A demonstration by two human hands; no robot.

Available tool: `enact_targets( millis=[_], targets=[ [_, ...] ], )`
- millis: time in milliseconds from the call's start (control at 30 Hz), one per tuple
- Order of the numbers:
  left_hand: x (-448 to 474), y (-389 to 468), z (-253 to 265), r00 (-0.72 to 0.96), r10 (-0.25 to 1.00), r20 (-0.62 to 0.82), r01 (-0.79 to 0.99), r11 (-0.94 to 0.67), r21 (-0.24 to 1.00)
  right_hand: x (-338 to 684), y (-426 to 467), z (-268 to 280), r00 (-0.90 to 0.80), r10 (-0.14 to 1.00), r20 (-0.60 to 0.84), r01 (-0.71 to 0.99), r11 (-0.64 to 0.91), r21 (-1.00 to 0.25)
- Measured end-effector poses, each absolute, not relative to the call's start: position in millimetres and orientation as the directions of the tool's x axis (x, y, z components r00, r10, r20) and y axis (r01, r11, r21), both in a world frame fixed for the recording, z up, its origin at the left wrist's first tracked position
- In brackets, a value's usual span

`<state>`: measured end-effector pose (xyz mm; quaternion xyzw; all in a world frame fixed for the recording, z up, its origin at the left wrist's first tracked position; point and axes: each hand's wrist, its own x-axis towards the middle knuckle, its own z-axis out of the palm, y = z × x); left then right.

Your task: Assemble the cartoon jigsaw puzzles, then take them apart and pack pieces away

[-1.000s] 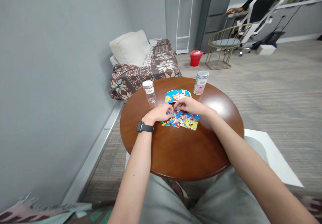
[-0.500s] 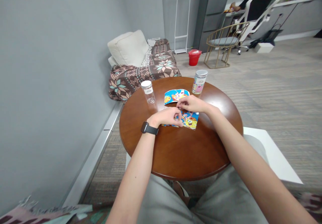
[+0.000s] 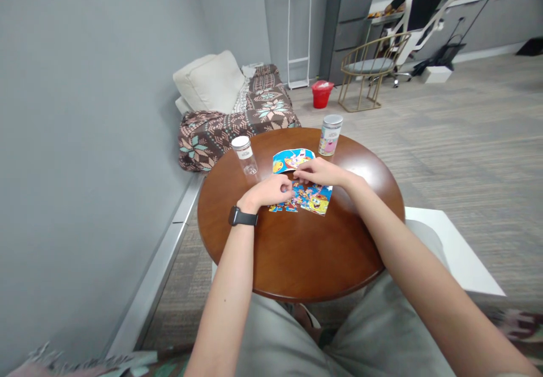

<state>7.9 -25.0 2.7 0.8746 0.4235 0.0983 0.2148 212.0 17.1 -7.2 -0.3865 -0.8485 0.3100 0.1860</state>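
A partly joined cartoon jigsaw puzzle (image 3: 319,203) lies on the round wooden table (image 3: 314,258), with loose puzzle pieces (image 3: 291,208) along its left side. My left hand (image 3: 274,190), with a dark watch on the wrist, is over the loose pieces; its fingers are curled together and whatever they hold is hidden. My right hand (image 3: 319,172) hovers at the puzzle's upper edge, fingertips bent down and close together; I cannot make out anything in them. Just beyond, a curved picture card (image 3: 292,160) with the same cartoon style lies partly behind the right hand.
A clear jar with a white lid (image 3: 245,155) stands at the table's left back, a tin-lidded jar with a colourful label (image 3: 330,135) at the right back. Behind are a covered sofa (image 3: 271,105), a red bin (image 3: 322,94) and a gold wire chair (image 3: 373,69). A person's arm shows far back.
My left hand has drawn back leftward, uncovering more of the puzzle and loose pieces. My right hand stays near the puzzle's upper edge. The whole view has shifted slightly.
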Motion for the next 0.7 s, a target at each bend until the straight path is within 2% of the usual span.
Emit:
enact_targets(
  millis=[200, 333, 467, 700],
  targets=[
    [29, -28, -4, 0.654, 0.749, 0.105, 0.644, -0.624, 0.443, 214, 21, -9, -0.446, 0.892, 0.072, 0.569, 0.345, -0.747],
    [41, -32, -8, 0.721, 0.69, 0.071, 0.618, -0.685, 0.385, 218, 23, -9, -0.357, 0.929, 0.095, 0.595, 0.305, -0.743],
    [39, -32, -8, 0.75, 0.661, 0.028, 0.613, -0.711, 0.344, 218, 20, -4, -0.324, 0.943, 0.077, 0.623, 0.274, -0.733],
    [20, -23, -9, 0.699, 0.714, 0.045, 0.666, -0.673, 0.322, 222, 23, -7, -0.328, 0.945, -0.007, 0.688, 0.234, -0.687]
  ],
)
